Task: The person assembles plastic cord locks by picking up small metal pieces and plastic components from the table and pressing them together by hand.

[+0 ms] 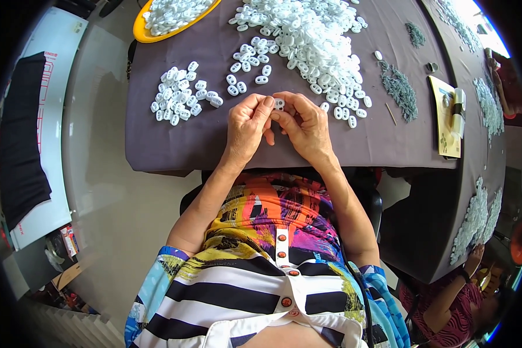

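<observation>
Between my fingertips, near the front edge of the table, is a small white oval plastic piece with two holes (279, 104). My left hand (245, 126) is closed, its thumb and forefinger at the piece's left side. My right hand (308, 126) pinches it from the right; the fingers cover part of it. Left of my hands lies a small heap of similar white pieces (180, 94). Just beyond my hands is a looser cluster of them (250, 60), and a large heap (316, 43) spreads farther back.
A yellow tray (140, 26) full of white pieces stands at the far left. To the right lie piles of small grey parts (398, 87), a thin stick (391, 114) and a yellow booklet (445, 119). Another person's arm (446, 298) reaches to a neighbouring table at lower right.
</observation>
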The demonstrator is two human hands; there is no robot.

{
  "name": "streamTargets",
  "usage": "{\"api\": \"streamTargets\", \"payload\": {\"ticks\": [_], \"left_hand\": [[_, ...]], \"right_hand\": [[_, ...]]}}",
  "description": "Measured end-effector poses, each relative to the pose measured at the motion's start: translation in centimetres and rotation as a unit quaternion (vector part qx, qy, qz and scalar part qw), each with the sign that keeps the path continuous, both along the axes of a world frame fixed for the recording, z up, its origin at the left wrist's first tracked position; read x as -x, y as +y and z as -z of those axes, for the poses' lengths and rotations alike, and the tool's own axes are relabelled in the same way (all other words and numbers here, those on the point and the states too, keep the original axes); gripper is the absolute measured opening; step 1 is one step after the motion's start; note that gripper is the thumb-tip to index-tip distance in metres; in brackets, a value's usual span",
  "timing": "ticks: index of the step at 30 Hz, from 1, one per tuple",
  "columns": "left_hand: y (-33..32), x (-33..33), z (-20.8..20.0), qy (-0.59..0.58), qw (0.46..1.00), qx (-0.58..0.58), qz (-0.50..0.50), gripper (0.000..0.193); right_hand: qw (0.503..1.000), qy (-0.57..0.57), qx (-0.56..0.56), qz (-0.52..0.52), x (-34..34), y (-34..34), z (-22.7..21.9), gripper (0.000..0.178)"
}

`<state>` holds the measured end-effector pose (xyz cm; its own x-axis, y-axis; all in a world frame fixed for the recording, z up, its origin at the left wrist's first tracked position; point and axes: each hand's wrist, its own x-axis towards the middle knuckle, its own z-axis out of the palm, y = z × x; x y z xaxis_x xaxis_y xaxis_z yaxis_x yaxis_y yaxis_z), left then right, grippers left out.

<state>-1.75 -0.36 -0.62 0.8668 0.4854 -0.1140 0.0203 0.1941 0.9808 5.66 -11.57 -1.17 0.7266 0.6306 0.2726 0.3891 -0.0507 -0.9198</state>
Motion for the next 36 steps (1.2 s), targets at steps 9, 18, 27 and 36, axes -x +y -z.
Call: {"api": "streamTargets", "payload": {"ticks": [9, 18, 27, 36], "left_hand": [[-0.04, -0.01, -0.03, 0.003, 1.000, 0.000, 0.006, 0.024], [-0.06, 0.06, -0.22, 0.006, 1.000, 0.005, 0.005, 0.024], [0.23, 0.06, -0.22, 0.008, 0.999, 0.030, 0.021, 0.024], [0.27, 0.07, -0.10, 0.000, 0.999, 0.035, 0.023, 0.023]], "right_hand": [[1.000, 0.026, 0.000, -0.004, 0.07, -0.03, 0.07, 0.023], [1.000, 0.015, -0.004, -0.008, 0.07, -0.08, -0.13, 0.028], [0.999, 0.030, -0.002, -0.016, 0.03, -0.15, -0.29, 0.026], [0.999, 0.032, 0.000, -0.015, 0.19, -0.14, -0.46, 0.027]]}}
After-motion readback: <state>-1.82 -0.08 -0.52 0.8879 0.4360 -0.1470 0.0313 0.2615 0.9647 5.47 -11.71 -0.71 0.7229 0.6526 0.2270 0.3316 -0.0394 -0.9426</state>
